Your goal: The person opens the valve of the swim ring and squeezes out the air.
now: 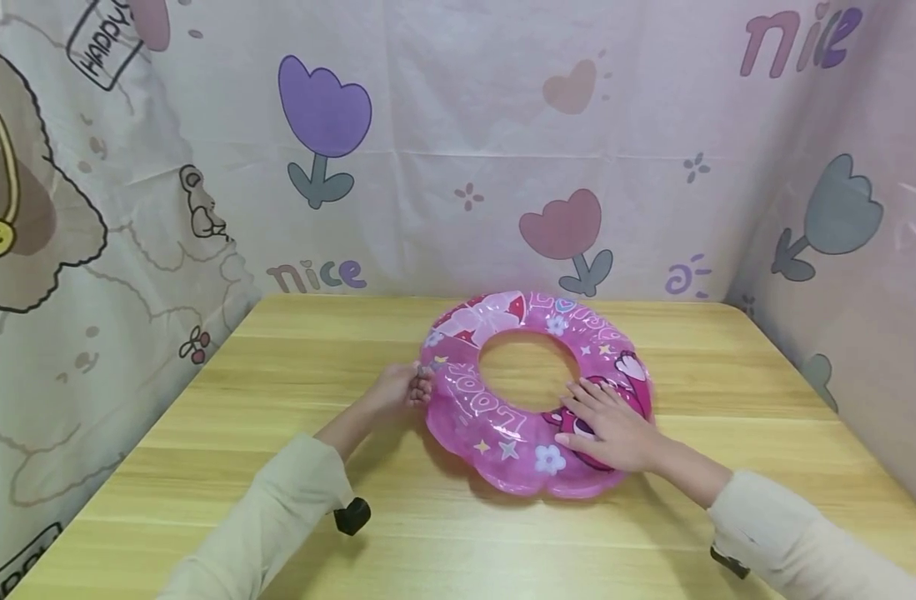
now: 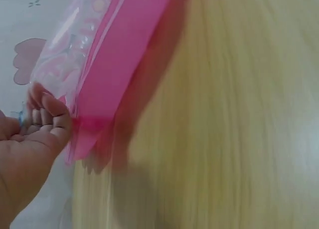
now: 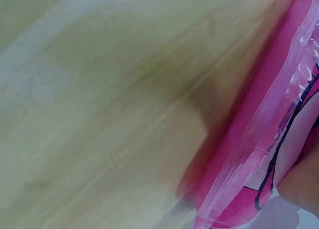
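A pink inflatable swim ring point(image 1: 495, 417) with printed letters, flowers and a cartoon figure lies on the wooden table. At its left edge is my left hand point(image 1: 401, 389), fingers curled in against the ring's side. In the left wrist view, a small bluish clear bit point(image 2: 21, 114) shows between thumb and fingers of that hand, beside the ring's seam. My right hand point(image 1: 611, 425) rests on the ring's front right part, palm down with fingers spread over the cartoon print. The right wrist view shows the ring's pink side point(image 3: 259, 104) and only a sliver of that hand.
The light wooden table point(image 1: 277, 350) runs back to a printed cloth point(image 1: 442, 108) with tulips and hearts. More cloth hangs along the left and right sides. Black wrist devices point(image 1: 352, 516) sit under both sleeves.
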Tool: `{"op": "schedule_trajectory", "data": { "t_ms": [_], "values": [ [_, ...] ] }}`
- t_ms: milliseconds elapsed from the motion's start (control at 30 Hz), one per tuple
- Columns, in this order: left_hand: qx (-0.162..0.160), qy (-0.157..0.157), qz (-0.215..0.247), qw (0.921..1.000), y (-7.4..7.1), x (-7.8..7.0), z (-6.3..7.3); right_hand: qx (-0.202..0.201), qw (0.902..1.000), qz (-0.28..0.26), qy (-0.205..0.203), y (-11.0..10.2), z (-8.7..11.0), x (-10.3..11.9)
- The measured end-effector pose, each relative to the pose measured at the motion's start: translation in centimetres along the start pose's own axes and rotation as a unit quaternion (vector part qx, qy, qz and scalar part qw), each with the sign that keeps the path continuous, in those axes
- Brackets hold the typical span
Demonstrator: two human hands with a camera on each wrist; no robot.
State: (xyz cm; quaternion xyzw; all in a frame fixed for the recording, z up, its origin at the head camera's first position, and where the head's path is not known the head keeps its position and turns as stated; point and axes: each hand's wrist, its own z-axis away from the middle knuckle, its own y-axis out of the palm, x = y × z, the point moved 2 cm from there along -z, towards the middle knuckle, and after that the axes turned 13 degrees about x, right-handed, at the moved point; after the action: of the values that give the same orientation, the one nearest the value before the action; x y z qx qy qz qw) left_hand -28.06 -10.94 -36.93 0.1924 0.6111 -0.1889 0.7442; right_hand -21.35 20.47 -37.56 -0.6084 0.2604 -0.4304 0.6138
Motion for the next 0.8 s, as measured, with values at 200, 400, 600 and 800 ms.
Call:
{"op": "schedule_trajectory", "data": {
  "t_ms": [200,400,600,800],
  "values": [
    [-0.089,-0.013,-0.139,0.9862,-0.6,0.1,0.7,0.004,0.9999,0.01,-0.004,-0.3,-0.1,-0.2],
    [-0.231,0.11,-0.295,0.9205,0.3,-1.0,1.6,-0.015,0.9991,0.04,-0.006,-0.4,-0.1,-0.2],
    [-0.182,0.232,-0.413,0.8618,3.3,-2.0,1.8,-0.024,0.9982,0.055,-0.006,-0.6,0.0,-0.1],
    [-0.128,0.276,-0.507,0.8062,6.3,-2.1,1.5,-0.027,0.998,0.056,-0.007,-0.6,-0.1,0.0]
  ]
}}
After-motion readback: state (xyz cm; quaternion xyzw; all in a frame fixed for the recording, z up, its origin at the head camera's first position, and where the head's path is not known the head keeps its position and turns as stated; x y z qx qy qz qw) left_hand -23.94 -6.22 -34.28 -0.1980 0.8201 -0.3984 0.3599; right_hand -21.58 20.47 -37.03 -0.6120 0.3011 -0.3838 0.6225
